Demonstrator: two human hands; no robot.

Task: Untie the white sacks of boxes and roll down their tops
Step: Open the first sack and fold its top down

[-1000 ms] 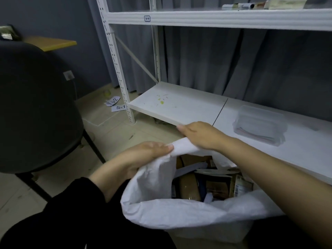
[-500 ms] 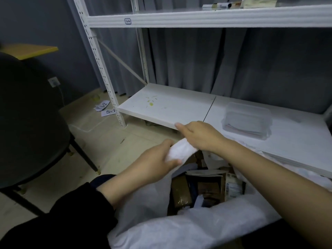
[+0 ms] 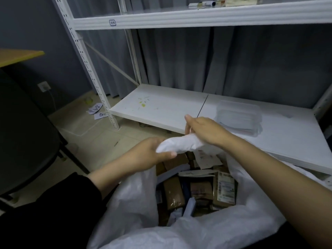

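A white sack (image 3: 136, 200) stands open in front of me, its mouth wide and its near edge folded over. Inside lie several brown cardboard boxes (image 3: 203, 191) with shipping labels. The far edge of the sack's top is bunched into a thick white roll (image 3: 179, 145). My left hand (image 3: 143, 155) grips the left end of that roll, thumb underneath. My right hand (image 3: 204, 130) holds the roll's right end from above, index finger lifted.
A white metal shelving rack (image 3: 161, 108) stands just beyond the sack, with a clear plastic lidded box (image 3: 239, 117) on its low shelf. A dark chair (image 3: 23, 141) is at the left. Numbered paper slips (image 3: 98, 110) lie on the floor by the rack's post.
The spread far edge of the sack has been gathered into a tight roll between both hands. My hands have come closer together and the view has shifted.
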